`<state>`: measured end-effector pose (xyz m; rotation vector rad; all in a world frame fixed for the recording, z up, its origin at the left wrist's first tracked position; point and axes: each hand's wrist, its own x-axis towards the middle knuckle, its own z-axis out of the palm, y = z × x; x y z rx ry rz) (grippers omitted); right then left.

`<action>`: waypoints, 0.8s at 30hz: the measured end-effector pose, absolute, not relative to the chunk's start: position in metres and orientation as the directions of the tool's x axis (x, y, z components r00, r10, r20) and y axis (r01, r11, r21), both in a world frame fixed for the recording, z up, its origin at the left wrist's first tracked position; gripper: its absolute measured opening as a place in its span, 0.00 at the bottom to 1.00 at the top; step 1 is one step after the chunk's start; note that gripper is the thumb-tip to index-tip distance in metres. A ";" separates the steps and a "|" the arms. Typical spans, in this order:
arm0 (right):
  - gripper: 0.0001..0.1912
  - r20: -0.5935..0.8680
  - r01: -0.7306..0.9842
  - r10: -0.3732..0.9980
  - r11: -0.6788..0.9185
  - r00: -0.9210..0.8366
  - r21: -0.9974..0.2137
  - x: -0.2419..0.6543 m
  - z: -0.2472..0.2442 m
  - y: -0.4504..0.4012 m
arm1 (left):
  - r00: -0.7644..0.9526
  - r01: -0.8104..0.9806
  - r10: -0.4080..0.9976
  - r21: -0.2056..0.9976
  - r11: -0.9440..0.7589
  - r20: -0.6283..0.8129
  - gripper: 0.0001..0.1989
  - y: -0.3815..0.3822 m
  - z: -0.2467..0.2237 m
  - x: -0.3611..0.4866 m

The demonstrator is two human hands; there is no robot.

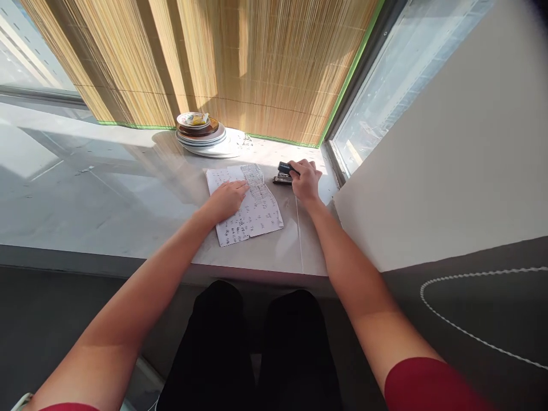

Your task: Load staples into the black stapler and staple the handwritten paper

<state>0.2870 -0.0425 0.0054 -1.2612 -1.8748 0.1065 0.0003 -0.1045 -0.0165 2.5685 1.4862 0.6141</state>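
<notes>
Sheets of paper with handwriting (257,217) lie on the pale tiled ledge, one edge uneven. My left hand (231,200) rests flat on their upper left part, fingers stretched toward the right. To the right of the paper, my right hand (306,178) is wrapped round a black stapler (282,178) that sits on the ledge. The stapler's front end points left, toward the paper, with a gap between them. The rear of the stapler is hidden under my right hand.
A stack of plates (205,137) with a small yellow item on top stands behind the paper, against a bamboo blind (257,68). A white wall (449,160) rises at the right. The ledge's front edge (265,271) is near my knees.
</notes>
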 end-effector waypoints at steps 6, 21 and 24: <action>0.13 0.544 0.642 0.780 0.593 -0.309 -0.486 0.290 0.011 -0.045 | 0.245 0.908 0.950 0.297 -0.294 0.193 0.34 -0.119 0.003 0.014; 0.16 0.486 0.451 0.702 0.709 -0.521 -0.542 0.278 0.024 -0.062 | 0.292 0.922 0.956 0.265 -0.281 -0.001 0.35 -0.129 0.017 0.020; 0.15 0.493 0.498 0.740 0.673 -0.459 -0.547 0.282 0.023 -0.058 | 0.304 0.919 0.953 0.268 -0.290 -0.011 0.32 -0.130 0.019 0.020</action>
